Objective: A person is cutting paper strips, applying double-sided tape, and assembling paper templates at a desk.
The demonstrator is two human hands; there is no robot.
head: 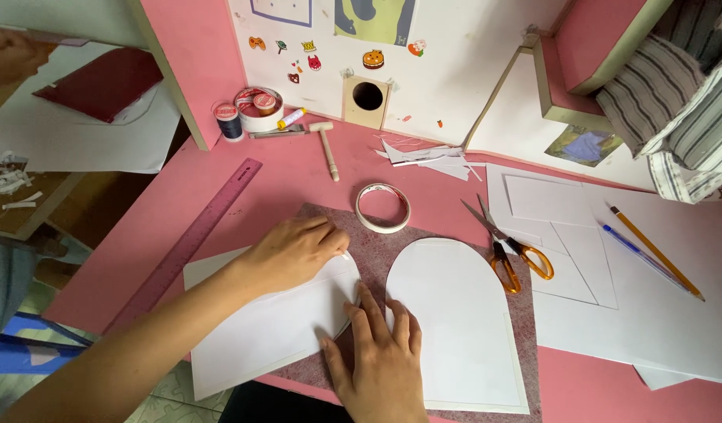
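Hidden or cut off: the person's forearms are running out of the bottom and lower left of the frame; whatever the left fingertips are pinching is too small to make out.
Left hand (pixel 292 252): fingers are curling together at the rounded end of the left arched card (pixel 275 329), pinching at its curved edge, knuckles up.
Right hand (pixel 380 356): fingers are lying spread and flat, pressing the felt beside that curved edge, holding nothing.
Left arched card: it is lying tilted in the lower centre of the frame, its rounded end pointing right, partly under the left hand.
Right arched card (pixel 455 321): it is lying flat just right of the right hand, rounded end pointing up, a narrow gap of felt between the two cards.
Mauve felt sheet (pixel 377 251): it is lying under both cards; its lower edge is running off the bottom of the frame.
Open room: bare pink desk (pixel 283 176) is showing above the felt; the near edge is falling away at lower left.
Nearby: a tape roll (pixel 383 207) is sitting at the felt's upper edge; orange-handled scissors (pixel 508 249) are lying just right of the felt on white sheets (pixel 651 313); a purple ruler (pixel 190 241) is lying diagonally at left.
Farther off: a small wooden mallet (pixel 327 146) and thread spools (pixel 229 120) are resting in the upper centre; two pencils (pixel 651 249) are lying at right.
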